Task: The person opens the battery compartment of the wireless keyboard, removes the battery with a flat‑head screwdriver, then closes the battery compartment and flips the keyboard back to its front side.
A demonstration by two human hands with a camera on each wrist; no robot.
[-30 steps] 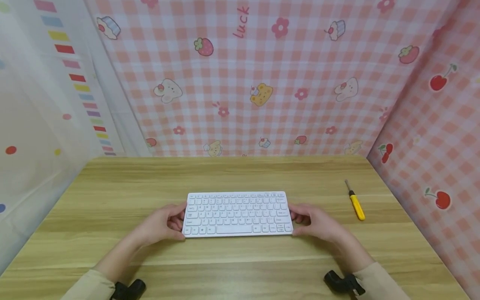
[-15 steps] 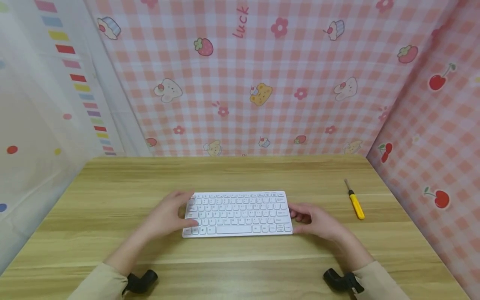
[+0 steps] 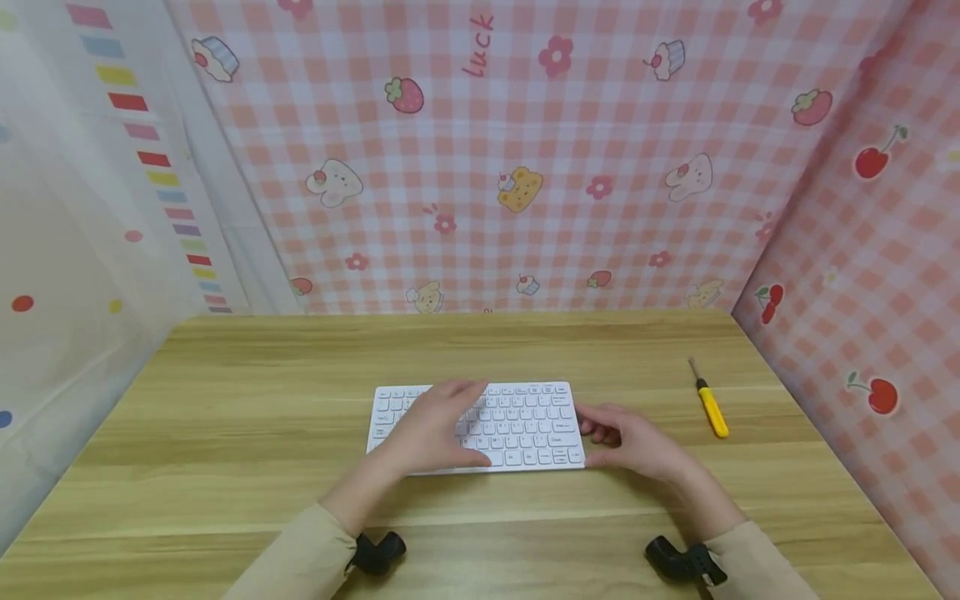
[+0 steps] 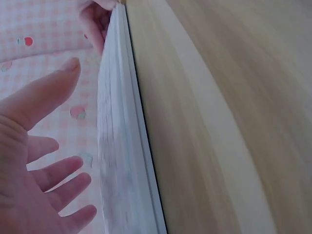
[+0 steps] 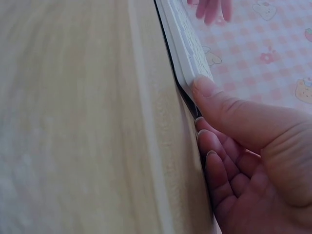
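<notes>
A white keyboard [image 3: 525, 429] lies on the wooden table, its keys facing up. Over its left half is my left hand [image 3: 435, 425], fingers spread and holding nothing. In the left wrist view, the thumb and fingers of that left hand [image 4: 24, 180] stand apart from the keyboard [image 4: 117, 146]. My right hand [image 3: 633, 446] grips the keyboard's right end. The right wrist view shows the thumb of the right hand [image 5: 278, 175] on the corner of the keyboard [image 5: 183, 46], with the other fingers curled against its underside edge.
A screwdriver [image 3: 712, 408] with a yellow handle lies right of the right hand on the table [image 3: 480, 517]. Behind the table hangs a pink checked cloth [image 3: 480, 242], with more cloth at both sides. A black wrist mount [image 3: 378, 554] sits at the left sleeve.
My left hand has let go of the keyboard's left end and moved right, over the keys. The right hand keeps its grip, and the keyboard stays in place.
</notes>
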